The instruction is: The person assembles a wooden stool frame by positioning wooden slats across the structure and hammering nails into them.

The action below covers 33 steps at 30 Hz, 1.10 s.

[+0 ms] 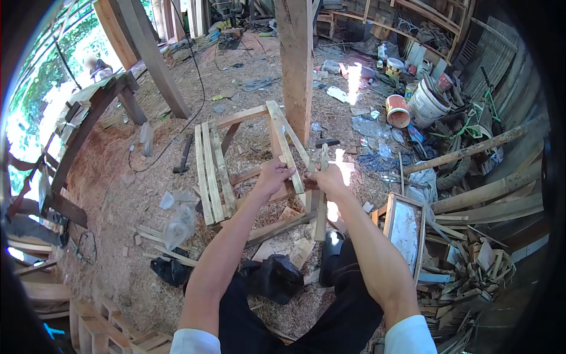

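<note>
A wooden frame with pale slats along its left side stands on the ground before me. My left hand is closed on a loose-looking slat that slants across the frame's right side. Beside it, my right hand is closed around an upright narrow wood strip. The fingertips of both hands are close together near the frame's right corner. Dark objects, one a hammer, lie left of the frame, and another dark-headed tool is just beyond my right hand.
A wooden post rises behind the frame. Buckets and scrap lie at the right, with long poles. A framed panel leans near my right forearm. A workbench and a person are at the left.
</note>
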Motion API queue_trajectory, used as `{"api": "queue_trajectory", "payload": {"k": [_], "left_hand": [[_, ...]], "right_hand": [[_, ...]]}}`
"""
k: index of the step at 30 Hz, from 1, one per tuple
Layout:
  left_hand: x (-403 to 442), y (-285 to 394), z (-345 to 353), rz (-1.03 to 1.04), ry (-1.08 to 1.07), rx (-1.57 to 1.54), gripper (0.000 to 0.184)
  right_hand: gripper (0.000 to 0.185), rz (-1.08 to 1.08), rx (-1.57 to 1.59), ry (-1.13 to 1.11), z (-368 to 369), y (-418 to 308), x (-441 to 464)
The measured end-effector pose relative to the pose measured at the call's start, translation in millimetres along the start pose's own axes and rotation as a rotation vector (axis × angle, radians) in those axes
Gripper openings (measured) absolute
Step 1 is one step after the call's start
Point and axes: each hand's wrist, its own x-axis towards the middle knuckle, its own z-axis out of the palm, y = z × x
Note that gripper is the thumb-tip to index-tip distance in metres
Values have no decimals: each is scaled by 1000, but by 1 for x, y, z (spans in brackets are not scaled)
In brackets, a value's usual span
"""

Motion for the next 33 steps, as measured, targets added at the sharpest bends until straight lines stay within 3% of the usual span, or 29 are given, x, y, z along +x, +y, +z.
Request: {"api": "queue_trajectory", "payload": {"k": [6,9,16,20,26,29,33], "left_hand": [[10,-9,1,-114,32,163,25],[12,-10,7,-46,89,218,25],[15,-6,21,-72,99,86,26],[15,-8,19,-73,107,16,27],[21,-28,15,51,111,18,23],[17,-19,15,35,97,34,27],[14,-3,20,1,174,66,33]], "right_hand": [[20,-124,-279,45,-24,-11,-26],[21,-134,-452,76,-32,-18,-38],[17,-32,-276,-45,-29,-12,-37],[19,-79,-229,-105,-21,-10,-39],[25,-139,-267,-51,-18,-9,-37],[21,-106,-385,-81,-18,-3,-31],[21,-92,-309,-15,-15,1,-24]]}}
